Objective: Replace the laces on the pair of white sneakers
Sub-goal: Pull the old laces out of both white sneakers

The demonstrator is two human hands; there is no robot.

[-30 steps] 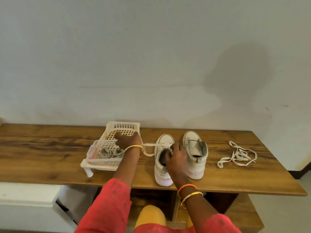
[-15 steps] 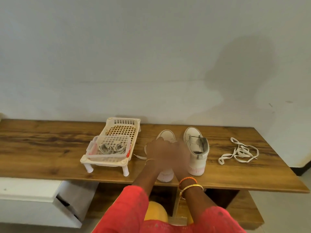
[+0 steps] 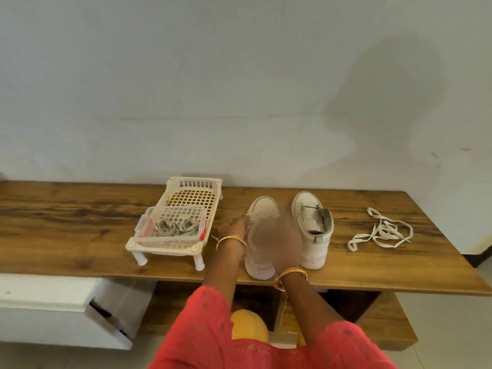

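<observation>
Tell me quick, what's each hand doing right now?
Left hand: pinching a white lace at the left sneaker.
Right hand: motion-blurred; cannot tell.

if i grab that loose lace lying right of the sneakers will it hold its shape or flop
Probably flops: the loose lace lies in slack, tangled loops on the wooden table, so it looks soft and flat. It seems light. Lifted at one point, the loops would likely dangle and may snag one another.

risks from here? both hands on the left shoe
1. The left sneaker has its heel at the table's front edge; a tug could pull it off.
2. The right hand is motion-blurred, so its grip cannot be checked.
3. The left hand works close to the white basket; an outward pull could bump it.
</observation>
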